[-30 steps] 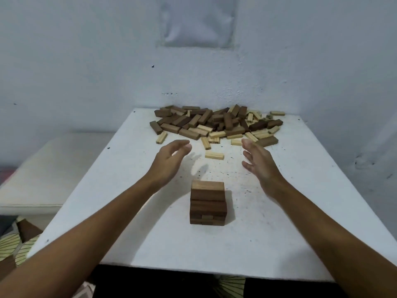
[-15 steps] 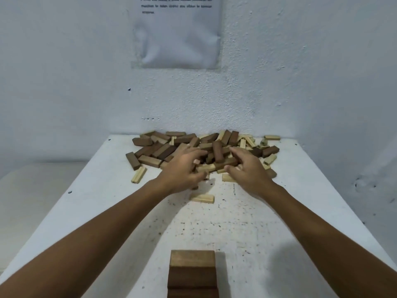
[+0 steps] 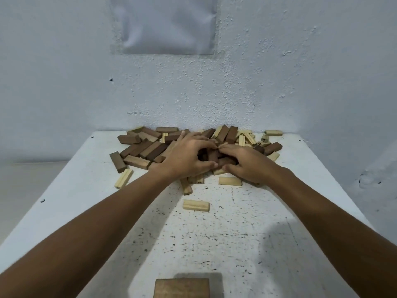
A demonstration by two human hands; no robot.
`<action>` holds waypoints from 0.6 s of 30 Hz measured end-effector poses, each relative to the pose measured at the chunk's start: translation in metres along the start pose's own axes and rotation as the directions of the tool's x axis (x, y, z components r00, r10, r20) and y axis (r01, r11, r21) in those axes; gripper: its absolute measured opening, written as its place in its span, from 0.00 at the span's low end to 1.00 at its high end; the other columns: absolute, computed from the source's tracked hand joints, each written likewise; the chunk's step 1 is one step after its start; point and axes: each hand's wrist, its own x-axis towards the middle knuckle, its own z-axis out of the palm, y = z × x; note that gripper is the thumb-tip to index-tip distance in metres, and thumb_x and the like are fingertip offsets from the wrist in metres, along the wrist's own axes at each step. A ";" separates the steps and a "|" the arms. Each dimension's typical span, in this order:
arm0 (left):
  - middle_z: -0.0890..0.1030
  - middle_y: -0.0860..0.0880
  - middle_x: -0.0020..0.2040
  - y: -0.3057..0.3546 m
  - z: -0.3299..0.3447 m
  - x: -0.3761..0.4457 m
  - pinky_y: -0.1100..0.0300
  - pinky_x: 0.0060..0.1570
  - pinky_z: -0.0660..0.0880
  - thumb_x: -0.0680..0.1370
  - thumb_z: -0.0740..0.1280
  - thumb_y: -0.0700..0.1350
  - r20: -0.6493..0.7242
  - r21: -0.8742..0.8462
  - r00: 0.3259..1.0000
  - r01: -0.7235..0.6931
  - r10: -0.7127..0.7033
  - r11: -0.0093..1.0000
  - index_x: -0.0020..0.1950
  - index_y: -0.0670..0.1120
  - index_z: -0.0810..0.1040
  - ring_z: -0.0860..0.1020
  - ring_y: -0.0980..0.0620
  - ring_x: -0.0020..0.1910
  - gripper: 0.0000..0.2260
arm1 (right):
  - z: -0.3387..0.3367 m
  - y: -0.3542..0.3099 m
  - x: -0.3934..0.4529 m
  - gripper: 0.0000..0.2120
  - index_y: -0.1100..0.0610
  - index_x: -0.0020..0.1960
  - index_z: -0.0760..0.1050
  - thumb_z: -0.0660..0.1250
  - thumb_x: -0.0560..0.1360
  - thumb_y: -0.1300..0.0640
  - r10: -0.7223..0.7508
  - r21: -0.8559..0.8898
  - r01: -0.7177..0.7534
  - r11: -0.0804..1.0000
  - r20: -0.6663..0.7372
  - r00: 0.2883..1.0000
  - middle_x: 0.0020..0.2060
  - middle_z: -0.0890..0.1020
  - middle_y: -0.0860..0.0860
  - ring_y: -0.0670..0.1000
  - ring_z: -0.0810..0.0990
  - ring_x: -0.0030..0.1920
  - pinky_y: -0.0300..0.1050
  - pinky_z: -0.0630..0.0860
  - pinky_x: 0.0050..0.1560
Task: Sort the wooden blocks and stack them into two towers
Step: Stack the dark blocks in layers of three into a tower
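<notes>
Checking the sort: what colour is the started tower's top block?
Dark brown wooden top block, head view, bottom edge.

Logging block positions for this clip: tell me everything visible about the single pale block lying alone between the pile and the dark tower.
The pale block is a short rectangular bar of light, unstained-looking wood with faint lengthwise grain lines. It lies flat on the white speckled table, its long side roughly crosswise to the camera. It sits apart from the pile and well short of the dark tower at the near edge. Nothing touches it but the table; both hands are farther back in the pile.
</notes>
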 end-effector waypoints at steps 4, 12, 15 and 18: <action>0.79 0.50 0.62 -0.001 -0.004 -0.014 0.38 0.69 0.62 0.66 0.70 0.64 -0.062 -0.104 0.998 0.017 -0.023 0.994 0.61 0.52 0.81 0.68 0.50 0.68 0.27 | -0.004 -0.004 -0.006 0.24 0.55 0.68 0.73 0.71 0.74 0.50 -0.019 0.009 0.020 1.000 -0.061 0.998 0.63 0.77 0.51 0.51 0.74 0.62 0.50 0.74 0.60; 0.77 0.57 0.60 -0.004 -0.024 -0.090 0.62 0.56 0.67 0.66 0.70 0.65 -0.127 -0.191 0.991 0.023 -0.047 0.981 0.60 0.51 0.82 0.71 0.53 0.61 0.27 | -0.005 -0.023 -0.033 0.24 0.54 0.63 0.78 0.71 0.70 0.47 0.010 0.128 0.015 0.992 -0.196 0.981 0.50 0.79 0.49 0.50 0.77 0.51 0.52 0.76 0.51; 0.77 0.58 0.60 -0.006 -0.029 -0.122 0.59 0.57 0.68 0.67 0.71 0.63 -0.138 -0.191 0.989 0.025 -0.052 0.981 0.59 0.52 0.82 0.73 0.52 0.60 0.25 | -0.001 -0.033 -0.042 0.23 0.52 0.64 0.76 0.74 0.71 0.51 0.062 0.128 -0.046 0.991 -0.125 0.990 0.54 0.76 0.47 0.48 0.74 0.55 0.49 0.74 0.54; 0.76 0.62 0.59 -0.005 -0.032 -0.135 0.64 0.56 0.67 0.66 0.72 0.64 -0.129 -0.223 0.988 0.051 -0.081 0.973 0.58 0.53 0.82 0.71 0.58 0.59 0.25 | 0.002 -0.038 -0.045 0.20 0.52 0.61 0.77 0.75 0.71 0.54 0.095 0.153 -0.069 0.986 -0.169 0.981 0.52 0.78 0.46 0.48 0.76 0.54 0.49 0.75 0.54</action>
